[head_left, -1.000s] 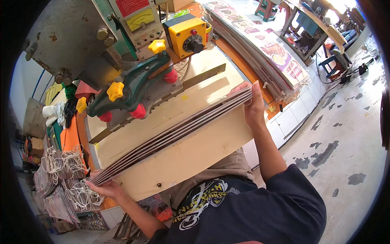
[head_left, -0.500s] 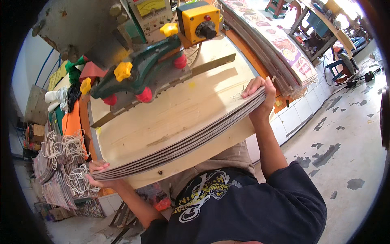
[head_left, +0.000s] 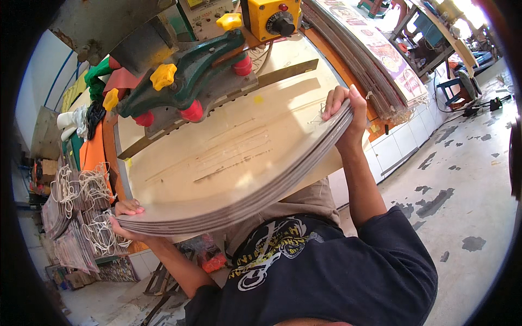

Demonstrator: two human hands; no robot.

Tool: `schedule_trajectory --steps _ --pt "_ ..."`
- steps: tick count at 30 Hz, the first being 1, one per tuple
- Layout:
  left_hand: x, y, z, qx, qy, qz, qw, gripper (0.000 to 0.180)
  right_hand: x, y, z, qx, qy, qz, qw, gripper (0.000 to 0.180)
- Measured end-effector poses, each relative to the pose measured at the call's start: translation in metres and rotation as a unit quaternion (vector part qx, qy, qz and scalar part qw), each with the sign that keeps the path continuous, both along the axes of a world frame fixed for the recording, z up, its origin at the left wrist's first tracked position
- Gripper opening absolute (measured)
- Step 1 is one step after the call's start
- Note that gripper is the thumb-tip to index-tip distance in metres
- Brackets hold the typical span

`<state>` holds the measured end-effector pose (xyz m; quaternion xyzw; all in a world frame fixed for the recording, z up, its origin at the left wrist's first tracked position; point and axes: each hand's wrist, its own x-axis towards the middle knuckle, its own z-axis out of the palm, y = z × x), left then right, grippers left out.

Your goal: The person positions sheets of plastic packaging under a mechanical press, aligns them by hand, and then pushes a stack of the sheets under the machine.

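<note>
Thin-sheet stack hung bowed above the worktop's near side; left hand and right hand had fingers closed round its left and right ends; probably springy, layers liable to slip (low breakage risk); best held full-thickness, both ends.

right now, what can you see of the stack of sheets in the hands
The stack is several thin layers with grey-brown edges and a pale upper face; its material is unclear. It bends in an arc, near edge bulging toward the dark shirt, partly over the pale tabletop. The left hand grips one end, the right hand the other.
</note>
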<state>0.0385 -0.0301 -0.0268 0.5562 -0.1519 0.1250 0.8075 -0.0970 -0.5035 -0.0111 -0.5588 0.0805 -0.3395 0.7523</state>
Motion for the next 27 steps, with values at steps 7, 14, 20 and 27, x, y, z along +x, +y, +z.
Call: schedule_trajectory --steps 7,14,20,27 --pt "0.013 0.004 0.015 -0.013 0.025 0.108 0.994 0.046 0.015 -0.002 -0.001 0.014 -0.024 -0.039 0.999 0.046" --pt "0.019 0.014 -0.01 0.034 0.074 0.129 0.988 0.045 0.017 -0.017 -0.025 -0.033 0.035 -0.05 0.998 0.047" --pt "0.016 0.009 -0.005 0.025 0.117 0.149 0.982 0.044 0.012 -0.009 -0.016 0.002 0.038 -0.039 0.999 0.054" --pt "0.02 0.014 -0.009 0.038 0.113 0.154 0.981 0.044 0.009 -0.009 -0.013 -0.006 0.009 -0.014 1.0 0.067"
